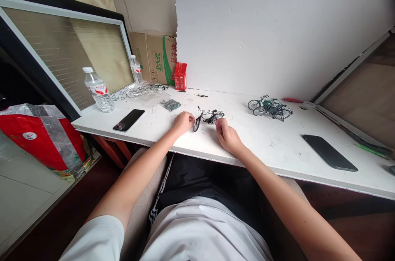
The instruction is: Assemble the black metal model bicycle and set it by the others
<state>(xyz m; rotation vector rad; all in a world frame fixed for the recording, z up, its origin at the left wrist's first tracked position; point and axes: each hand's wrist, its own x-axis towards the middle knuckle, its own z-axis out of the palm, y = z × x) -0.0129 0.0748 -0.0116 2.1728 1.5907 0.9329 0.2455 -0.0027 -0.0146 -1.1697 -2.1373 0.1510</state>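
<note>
A small black model bicycle (212, 118) stands on the white table between my two hands, its front wheel turned toward the left. Curled and closed, my left hand (182, 122) rests by the front wheel; what its fingertips hold, if anything, is hidden. My right hand (228, 135) pinches at the rear wheel from the near right side, and its fingers cover part of that wheel. Beyond my left hand lies a small clear bag (171, 105) with dark parts inside.
More model bicycles (270, 108) stand at the right. Phones lie left (128, 120) and right (329, 152). Water bottles (99, 92), black part frames (145, 90), a red box (180, 76) and a carton (154, 59) are at back left. A white board (277, 38) stands behind.
</note>
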